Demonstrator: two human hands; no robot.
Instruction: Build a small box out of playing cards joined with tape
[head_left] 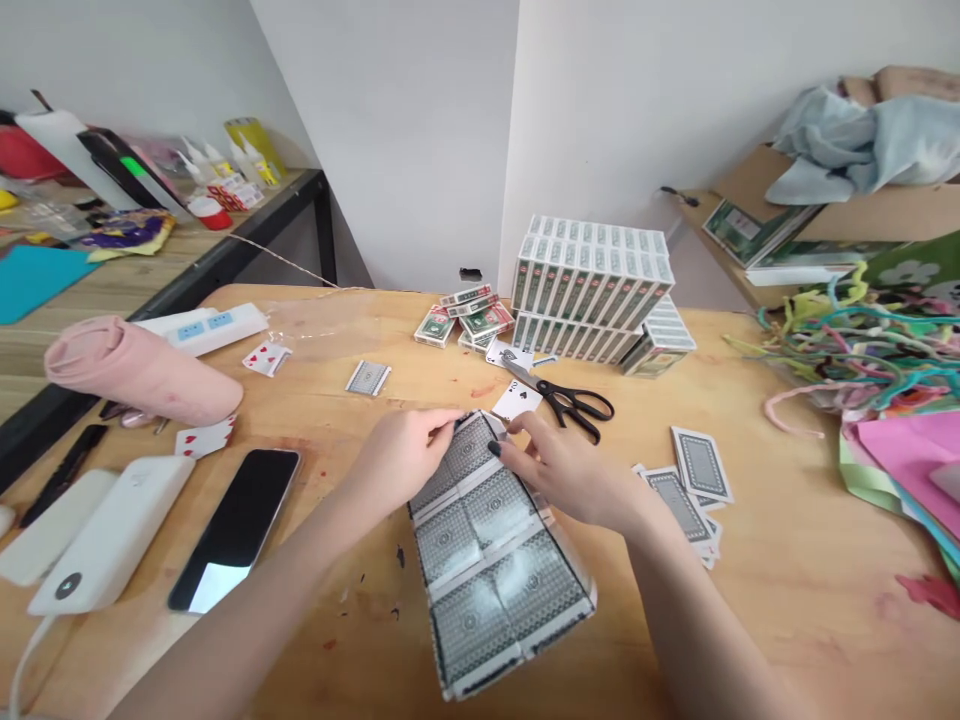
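A long box-like piece made of joined playing cards (pixel 491 540), patterned backs outward, lies tilted in the middle of the table. My left hand (pixel 405 450) pinches its far left corner. My right hand (pixel 566 465) grips the far right edge, thumb on the top face and fingers curled over the side. Just beyond the right hand are black-handled scissors (pixel 574 405), blades resting over a face-up card (pixel 517 400). A folded card (pixel 368 377) lies ahead of the left hand. Loose cards (pixel 679 505) are spread right of the right forearm.
Stacked card boxes (pixel 592 280) stand at the back, several loose card packs (pixel 472 318) beside them. At left are a pink roll (pixel 142 370), a power strip (pixel 202 325), a white power bank (pixel 112 535) and a phone (pixel 236 530). Colourful pipe cleaners (pixel 870 350) heap at right.
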